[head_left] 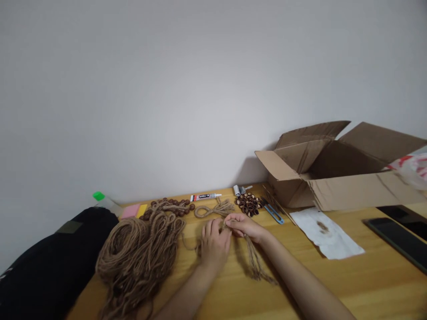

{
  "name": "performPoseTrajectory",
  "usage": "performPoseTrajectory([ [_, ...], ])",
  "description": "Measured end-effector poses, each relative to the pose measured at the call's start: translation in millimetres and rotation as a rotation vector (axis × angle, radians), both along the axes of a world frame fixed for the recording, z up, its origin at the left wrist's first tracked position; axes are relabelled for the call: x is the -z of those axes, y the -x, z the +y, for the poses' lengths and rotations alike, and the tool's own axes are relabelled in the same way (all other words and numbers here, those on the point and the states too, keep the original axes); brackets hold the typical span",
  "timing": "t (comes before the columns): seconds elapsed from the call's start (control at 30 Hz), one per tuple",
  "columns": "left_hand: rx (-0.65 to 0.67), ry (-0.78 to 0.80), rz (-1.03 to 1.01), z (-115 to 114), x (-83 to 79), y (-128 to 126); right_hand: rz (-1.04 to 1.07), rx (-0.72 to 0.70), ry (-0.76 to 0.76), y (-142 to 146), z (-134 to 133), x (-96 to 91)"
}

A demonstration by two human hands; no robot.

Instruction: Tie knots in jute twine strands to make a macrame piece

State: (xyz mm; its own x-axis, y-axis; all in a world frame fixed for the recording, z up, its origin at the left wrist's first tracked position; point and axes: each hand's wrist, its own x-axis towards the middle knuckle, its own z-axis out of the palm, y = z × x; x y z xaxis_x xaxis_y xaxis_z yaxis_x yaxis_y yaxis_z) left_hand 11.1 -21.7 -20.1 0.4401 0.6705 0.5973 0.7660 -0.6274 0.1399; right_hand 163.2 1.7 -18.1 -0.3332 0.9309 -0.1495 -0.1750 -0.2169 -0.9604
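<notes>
My left hand (214, 243) and my right hand (245, 226) meet above the wooden table, fingers pinched on a piece of brown jute cord. From under my right hand a tassel of loose cord strands (255, 264) hangs down toward the table. The exact spot where the fingers grip is small and partly covered by them. A thin cord (188, 246) curves out on the left side of my left hand. Just beyond the hands lies a looped cord piece with a frayed end (203, 214). Left of them is a large heap of jute cord (140, 253).
Brown wooden beads (171, 206), a glue tube (205, 197), small nutshell-like pieces (248, 204) and blue thread snips (272, 211) lie along the back. A stained white tissue (327, 233), an open cardboard box (353, 191) and a dark phone-like slab (396, 242) are right; a black bag-like object (50, 262) is left.
</notes>
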Motion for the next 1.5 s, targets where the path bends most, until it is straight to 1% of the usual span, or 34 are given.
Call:
performPoseTrajectory([
  [0.17, 0.058, -0.097, 0.019, -2.4, -0.7, -1.4, -0.077, 0.066, -0.027, 5.6, 0.4, 4.9],
  [0.33, 0.058, -0.056, 0.003, -0.3, 1.4, -0.8, -0.108, 0.075, -0.055, 7.1, -0.6, 5.8],
  [0.43, 0.077, -0.028, -0.05, 2.3, 2.0, 1.1, -0.12, 0.064, -0.059, 6.9, -1.5, 4.9],
  [0.53, 0.086, 0.042, -0.148, 5.3, 1.7, 3.3, -0.14, 0.036, -0.059, 6.9, -2.4, 4.3],
  [0.63, 0.098, 0.144, -0.269, 8.8, 1.5, 4.7, -0.165, -0.022, -0.084, 6.3, -3.5, 4.0],
  [0.8, 0.067, 0.362, -0.527, 14.9, 3.7, 4.7, -0.193, -0.13, -0.132, 3.2, -4.2, 4.3],
  [0.9, 0.067, 0.476, -0.639, 18.5, 6.8, 4.2, -0.187, -0.19, -0.127, 1.1, -4.0, 3.8],
  [1.03, 0.06, 0.592, -0.726, 22.1, 11.8, 3.3, -0.172, -0.227, -0.091, -1.0, -4.1, 1.1],
  [1.13, 0.056, 0.63, -0.743, 23.0, 13.6, 2.6, -0.169, -0.228, -0.07, -1.4, -3.9, 0.3],
  [1.37, 0.033, 0.682, -0.791, 22.3, 12.5, 1.6, -0.153, -0.147, -0.034, -0.2, -2.5, 3.6],
  [1.5, 0.024, 0.696, -0.786, 22.3, 14.9, 0.0, -0.178, -0.135, -0.01, -1.9, -2.5, 2.3],
])
